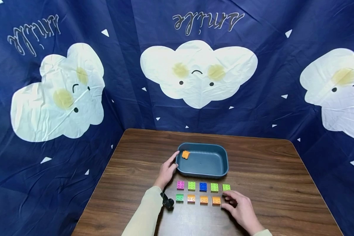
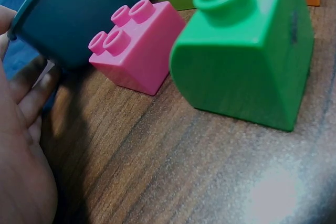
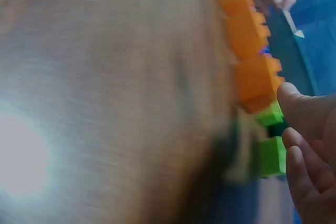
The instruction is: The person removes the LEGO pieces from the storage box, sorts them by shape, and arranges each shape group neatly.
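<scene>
Against the left end of a dark teal bin [image 1: 203,173], the fingertips of my left hand [image 1: 165,172] touch the rim. An orange brick [image 1: 185,154] lies tilted in the bin's left part. Two rows of toy building bricks stand before it. The back row holds a pink brick [image 1: 180,185], lime bricks [image 1: 191,186] and a blue brick [image 1: 203,186]; the front row has a green brick [image 1: 179,198] and three orange bricks [image 1: 204,200]. My right hand [image 1: 239,206], fingers loosely bent and holding nothing, hovers by the rows' right end, partly covering the last lime brick [image 3: 272,157].
A brown wooden table [image 1: 268,170] carries everything. Dark blue cloth [image 1: 121,65] with white clouds hangs behind and at both sides. A small black device [image 1: 167,202] sits at my left wrist. Light glares off the tabletop in both wrist views.
</scene>
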